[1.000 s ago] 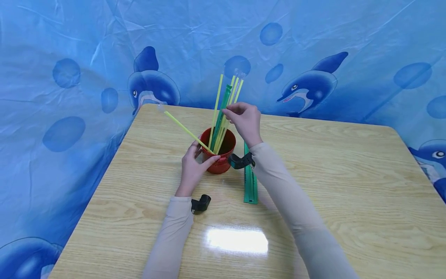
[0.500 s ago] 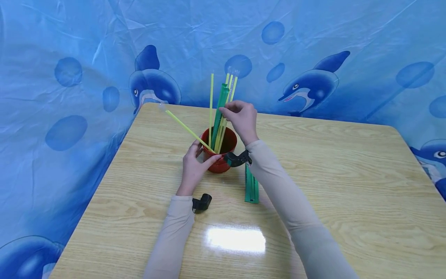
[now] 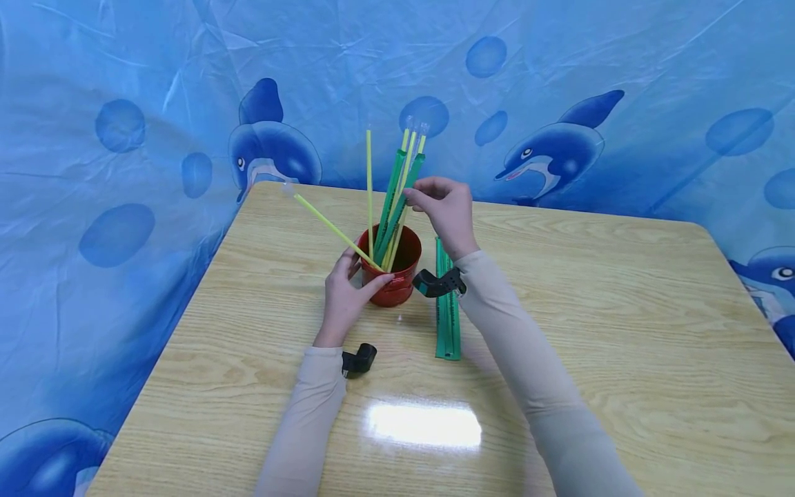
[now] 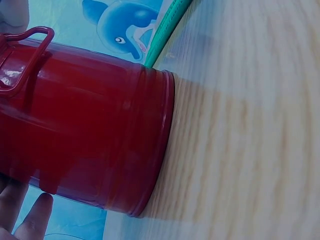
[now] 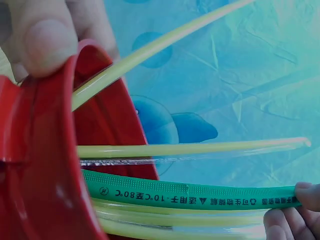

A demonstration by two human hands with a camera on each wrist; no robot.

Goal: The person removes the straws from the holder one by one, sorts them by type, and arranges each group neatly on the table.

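Note:
My left hand grips a small red bucket, thumb at its near rim and fingers round its left side. The bucket stands upright on the table; its wire handle shows in the left wrist view. Over it my right hand pinches a straw in a green printed wrapper near its top, the lower end inside the bucket. Another green-wrapped straw leans behind it. Several yellow straws in clear wrappers also stand in the bucket. One yellow straw tilts far left over the rim, another stands nearly upright.
More green-wrapped straws lie together on the wooden table, right of the bucket and partly under my right forearm. Behind the table's far edge hangs a blue sheet printed with dolphins.
My right hand dips slightly left, then moves back right with the green-wrapped straw, so two green straws now show apart. The upright yellow straw has swung left. My left hand keeps its place.

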